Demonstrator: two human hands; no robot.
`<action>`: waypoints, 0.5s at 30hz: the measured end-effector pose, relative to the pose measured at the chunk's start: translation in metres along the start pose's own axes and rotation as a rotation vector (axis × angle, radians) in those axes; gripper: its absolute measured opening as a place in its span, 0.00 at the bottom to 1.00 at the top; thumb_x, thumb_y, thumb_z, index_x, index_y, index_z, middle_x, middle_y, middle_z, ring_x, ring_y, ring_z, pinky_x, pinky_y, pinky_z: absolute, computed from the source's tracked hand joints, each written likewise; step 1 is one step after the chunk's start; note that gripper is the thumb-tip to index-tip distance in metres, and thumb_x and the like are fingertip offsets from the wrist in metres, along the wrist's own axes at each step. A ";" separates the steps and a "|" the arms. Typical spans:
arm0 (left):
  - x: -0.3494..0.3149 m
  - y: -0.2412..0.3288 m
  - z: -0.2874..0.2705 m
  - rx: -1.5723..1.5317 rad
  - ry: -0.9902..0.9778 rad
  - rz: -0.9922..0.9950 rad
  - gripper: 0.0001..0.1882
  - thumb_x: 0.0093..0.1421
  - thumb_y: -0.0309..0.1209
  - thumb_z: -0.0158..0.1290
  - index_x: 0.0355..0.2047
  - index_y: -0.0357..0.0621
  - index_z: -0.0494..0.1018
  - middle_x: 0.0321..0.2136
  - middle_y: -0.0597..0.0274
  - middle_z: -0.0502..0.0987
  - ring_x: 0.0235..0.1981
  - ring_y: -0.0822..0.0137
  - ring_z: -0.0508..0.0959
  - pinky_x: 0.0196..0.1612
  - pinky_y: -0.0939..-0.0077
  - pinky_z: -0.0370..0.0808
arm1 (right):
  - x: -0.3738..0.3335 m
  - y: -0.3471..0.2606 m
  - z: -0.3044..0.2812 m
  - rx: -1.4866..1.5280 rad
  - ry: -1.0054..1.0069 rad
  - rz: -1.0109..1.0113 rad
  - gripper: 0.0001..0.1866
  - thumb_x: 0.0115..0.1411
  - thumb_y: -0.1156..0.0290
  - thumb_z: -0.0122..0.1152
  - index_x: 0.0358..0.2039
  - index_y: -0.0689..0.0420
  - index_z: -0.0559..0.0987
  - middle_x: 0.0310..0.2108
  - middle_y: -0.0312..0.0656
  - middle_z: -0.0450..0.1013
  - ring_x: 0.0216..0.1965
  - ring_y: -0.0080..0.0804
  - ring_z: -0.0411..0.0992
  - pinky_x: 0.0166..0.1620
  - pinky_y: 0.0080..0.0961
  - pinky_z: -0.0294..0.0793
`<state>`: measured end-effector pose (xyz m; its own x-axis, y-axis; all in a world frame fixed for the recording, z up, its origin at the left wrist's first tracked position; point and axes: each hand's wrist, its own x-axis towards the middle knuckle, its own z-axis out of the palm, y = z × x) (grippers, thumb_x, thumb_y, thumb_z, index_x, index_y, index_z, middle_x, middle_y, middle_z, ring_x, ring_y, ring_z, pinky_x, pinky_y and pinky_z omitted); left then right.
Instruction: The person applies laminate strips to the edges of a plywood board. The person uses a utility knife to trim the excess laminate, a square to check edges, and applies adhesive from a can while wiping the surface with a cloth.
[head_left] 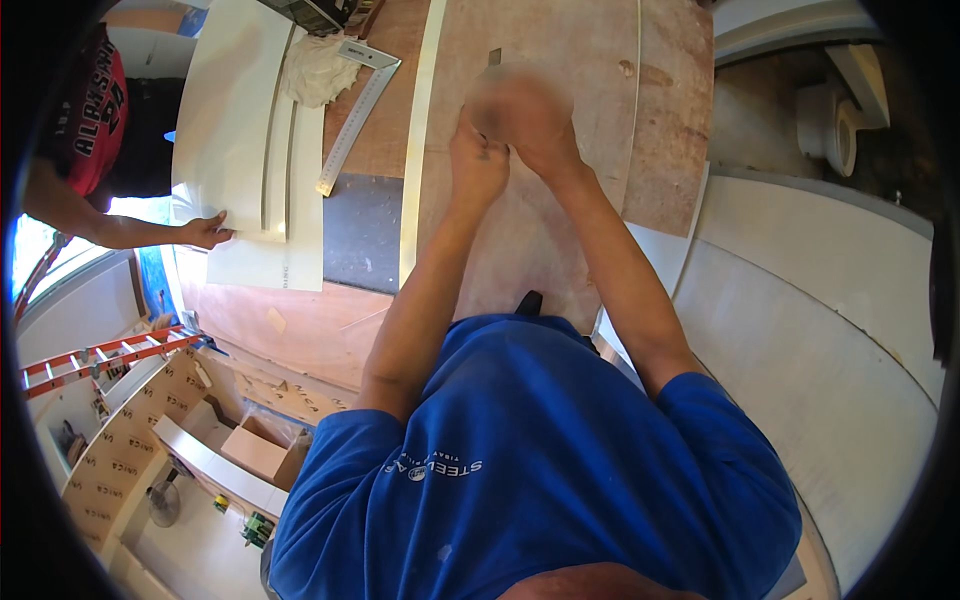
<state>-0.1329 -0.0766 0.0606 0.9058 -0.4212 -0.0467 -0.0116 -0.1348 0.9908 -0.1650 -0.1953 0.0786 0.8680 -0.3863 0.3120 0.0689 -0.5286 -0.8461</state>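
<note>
Both my arms reach forward over a brown plywood sheet (540, 235), and my hands meet near its far part. My left hand (479, 165) is closed, its fingers curled toward the other hand. Close against it is my right hand (548, 145), whose fingers are lost in a smeared patch. That blur hides whatever lies between the two hands. A small dark piece (495, 57) lies on the plywood just beyond them. Left of the hands, a long pale strip (424, 130) runs away from me along the sheet.
At left, a co-worker's hand (207, 231) holds the edge of stacked white panels (232, 120). A metal square (358, 115) and a crumpled cream cloth (318, 70) lie beside them. An orange ladder (110, 352) and a cardboard box (262, 447) are lower left; a toilet (830, 125) stands far right.
</note>
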 end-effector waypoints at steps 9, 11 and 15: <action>-0.003 -0.001 -0.004 0.018 0.018 -0.041 0.22 0.62 0.16 0.46 0.58 0.33 0.69 0.42 0.47 0.81 0.42 0.61 0.82 0.47 0.69 0.78 | -0.002 -0.016 0.005 0.077 0.154 -0.013 0.06 0.59 0.77 0.66 0.37 0.59 0.81 0.36 0.42 0.77 0.38 0.43 0.76 0.44 0.35 0.77; -0.005 0.017 -0.004 -0.043 0.008 -0.139 0.22 0.62 0.16 0.46 0.58 0.33 0.70 0.42 0.47 0.81 0.43 0.60 0.82 0.47 0.69 0.78 | -0.005 -0.005 0.010 0.024 0.117 0.131 0.06 0.59 0.75 0.67 0.37 0.59 0.80 0.38 0.43 0.76 0.38 0.43 0.76 0.44 0.35 0.77; -0.007 -0.003 -0.004 0.060 0.030 0.001 0.21 0.63 0.16 0.45 0.58 0.33 0.69 0.42 0.47 0.81 0.44 0.60 0.83 0.48 0.68 0.78 | -0.005 -0.003 0.012 0.013 0.005 0.212 0.07 0.59 0.74 0.68 0.37 0.59 0.80 0.40 0.44 0.75 0.38 0.43 0.76 0.42 0.36 0.77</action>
<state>-0.1374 -0.0692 0.0583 0.9180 -0.3946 -0.0410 -0.0372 -0.1883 0.9814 -0.1635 -0.1825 0.0745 0.8612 -0.4917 0.1291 -0.1085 -0.4259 -0.8982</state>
